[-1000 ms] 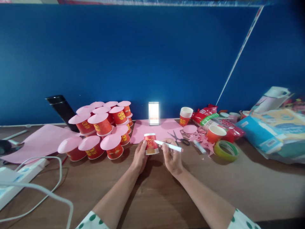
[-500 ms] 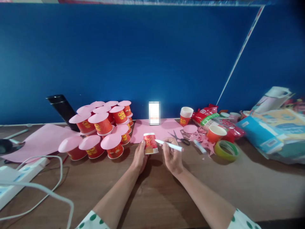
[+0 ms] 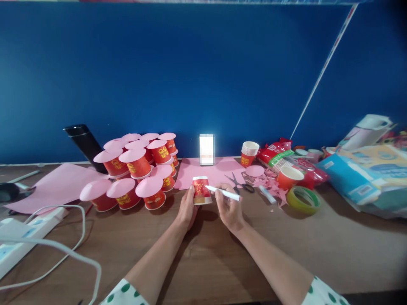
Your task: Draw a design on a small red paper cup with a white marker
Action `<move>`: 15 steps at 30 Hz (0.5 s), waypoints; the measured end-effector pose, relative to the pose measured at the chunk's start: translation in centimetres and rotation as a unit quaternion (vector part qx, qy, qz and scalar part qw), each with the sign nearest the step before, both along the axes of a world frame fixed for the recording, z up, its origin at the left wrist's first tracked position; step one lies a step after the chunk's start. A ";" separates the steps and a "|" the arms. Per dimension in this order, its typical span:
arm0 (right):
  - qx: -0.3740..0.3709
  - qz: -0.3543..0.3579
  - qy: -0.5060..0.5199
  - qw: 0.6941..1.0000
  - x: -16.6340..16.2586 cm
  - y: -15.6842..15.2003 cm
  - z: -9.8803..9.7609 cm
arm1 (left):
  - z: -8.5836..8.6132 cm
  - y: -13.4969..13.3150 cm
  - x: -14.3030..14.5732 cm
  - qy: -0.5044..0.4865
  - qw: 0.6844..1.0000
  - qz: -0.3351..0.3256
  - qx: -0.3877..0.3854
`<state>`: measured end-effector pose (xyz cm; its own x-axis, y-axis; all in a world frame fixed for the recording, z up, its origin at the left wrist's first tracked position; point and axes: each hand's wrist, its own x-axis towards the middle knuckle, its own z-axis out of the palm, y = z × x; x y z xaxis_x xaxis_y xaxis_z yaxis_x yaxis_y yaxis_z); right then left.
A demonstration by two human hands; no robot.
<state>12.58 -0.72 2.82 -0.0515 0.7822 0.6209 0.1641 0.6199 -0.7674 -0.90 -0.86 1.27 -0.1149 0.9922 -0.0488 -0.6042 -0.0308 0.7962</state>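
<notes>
My left hand [image 3: 188, 208] grips an upside-down red paper cup [image 3: 201, 190] with gold print, held just above the wooden table [image 3: 206, 258]. My right hand [image 3: 228, 206] is closed on a white marker pen [image 3: 223, 193]. The pen's tip rests against the side of the cup. Both forearms reach in from the bottom edge, in sleeves with green dots.
A pile of upturned red cups topped with pink paper discs [image 3: 136, 171] stands to the left. Pink paper sheets [image 3: 213, 169], scissors [image 3: 239, 183], a cup stack [image 3: 248, 153], a lone cup [image 3: 288, 177], a tape roll [image 3: 303, 199] and packages [image 3: 365, 169] lie behind and right. A power strip [image 3: 19, 241] sits front left.
The cup and both hands have barely shifted; the pen tip stays at the cup's side. The view has tilted slightly.
</notes>
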 end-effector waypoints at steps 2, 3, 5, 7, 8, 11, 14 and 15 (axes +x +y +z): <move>-0.006 0.004 0.001 1.000 0.0 0.0 -0.1 | 0.0 0.0 0.0 0.006 1.000 0.000 -0.002; -0.010 0.005 0.002 1.000 0.0 0.0 -0.1 | 0.0 0.0 0.0 0.008 1.000 -0.001 -0.003; -0.015 0.003 0.005 1.000 0.0 -0.1 -0.1 | 0.0 -0.1 0.0 0.009 1.000 -0.003 -0.002; -0.014 0.000 0.011 1.000 0.0 -0.1 -0.1 | 0.1 -0.1 0.0 0.007 1.000 -0.003 0.001; -0.012 -0.001 0.015 1.000 -0.1 -0.1 -0.1 | 0.1 -0.1 0.0 0.007 1.000 -0.004 0.001; -0.006 -0.001 0.022 1.000 -0.1 -0.1 0.0 | 0.1 -0.1 0.0 0.012 1.000 -0.002 -0.003; -0.006 -0.003 0.020 1.000 -0.1 -0.1 0.0 | 0.1 -0.1 0.0 0.012 1.000 -0.003 -0.003; -0.006 -0.003 0.019 1.000 -0.1 -0.1 0.0 | 0.1 -0.1 0.0 0.010 1.000 -0.002 -0.001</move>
<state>12.50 -0.80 2.87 -0.0223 0.7897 0.6131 0.1384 0.6098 -0.7804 -0.89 -0.97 1.40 -0.1126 0.9924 -0.0495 -0.5881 -0.0264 0.8084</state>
